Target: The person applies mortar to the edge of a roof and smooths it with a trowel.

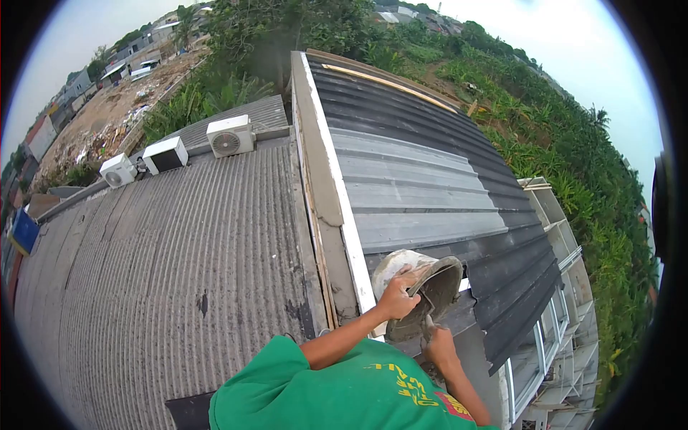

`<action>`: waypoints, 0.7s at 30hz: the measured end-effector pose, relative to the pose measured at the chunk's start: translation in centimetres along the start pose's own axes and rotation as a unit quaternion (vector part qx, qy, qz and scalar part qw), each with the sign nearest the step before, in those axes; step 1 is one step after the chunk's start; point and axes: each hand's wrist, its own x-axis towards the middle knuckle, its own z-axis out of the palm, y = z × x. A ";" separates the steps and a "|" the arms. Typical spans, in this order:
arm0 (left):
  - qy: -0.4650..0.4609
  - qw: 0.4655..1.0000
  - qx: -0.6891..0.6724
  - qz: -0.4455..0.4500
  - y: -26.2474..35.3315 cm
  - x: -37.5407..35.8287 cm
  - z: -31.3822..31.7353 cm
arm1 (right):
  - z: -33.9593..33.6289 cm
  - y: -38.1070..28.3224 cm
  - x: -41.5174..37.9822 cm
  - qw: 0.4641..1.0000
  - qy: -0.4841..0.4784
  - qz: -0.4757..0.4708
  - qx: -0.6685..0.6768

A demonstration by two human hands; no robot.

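Note:
A bucket (398, 266), pale outside and coated with grey mortar inside, is tipped on its side near the top of the wall. My left hand (398, 297) grips its rim, fingers wrapped round the edge. Lower and to the right, my right hand (439, 345) is closed round the handle of a trowel (428, 304), whose metal part reaches into the bucket's mouth. Grey mortar (337, 261) covers the narrow wall top beside a white edge strip (351, 244).
Corrugated grey roofing (179, 272) slopes on the left, with air conditioner units (231, 136) at its far edge. Dark metal roofing (423, 122) with lighter panels lies right. White window frames (545, 358) stand below at the lower right.

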 end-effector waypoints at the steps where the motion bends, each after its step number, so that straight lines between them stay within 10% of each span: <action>1: 0.000 1.000 0.006 0.005 0.2 0.2 -0.4 | 0.8 0.1 -0.1 0.997 -0.050 -0.061 0.017; 7: 0.002 1.000 0.017 0.005 0.8 -1.1 -0.3 | -2.2 -1.8 1.8 0.994 0.011 0.107 0.030; 13: 0.018 1.000 0.003 -0.010 -0.9 -1.5 -0.9 | -4.9 -2.2 0.0 0.986 -0.122 -0.055 0.100; 21: 0.010 1.000 0.011 -0.019 -0.7 -1.9 -1.8 | -4.6 -2.1 1.2 0.980 -0.144 0.018 0.136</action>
